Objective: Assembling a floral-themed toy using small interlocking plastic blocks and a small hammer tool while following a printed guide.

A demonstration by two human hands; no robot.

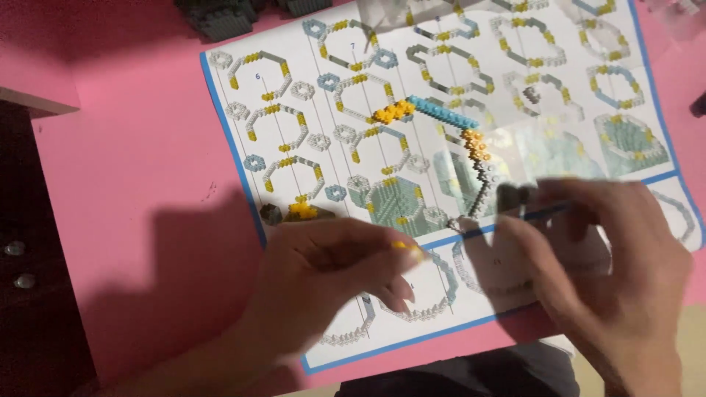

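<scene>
- Here the left hand [331, 265] pinches a small yellow brick [409, 250] over the sheet's [294, 125] lower edge.
- The right hand [603, 272], blurred, nips a grey piece [515, 195] at the chain's [463, 136] lower end.
- The chain lies mid-sheet, blue, yellow and grey.
- Pink bench [125, 169] lies open to the left of the sheet's blue border.

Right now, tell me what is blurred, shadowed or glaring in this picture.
Head view: both hands smear with motion, the right hand worst, the left hand less; the instruction sheet stays fairly sharp; a dark shadow falls on the pink table; a clear bag glares palely.
</scene>
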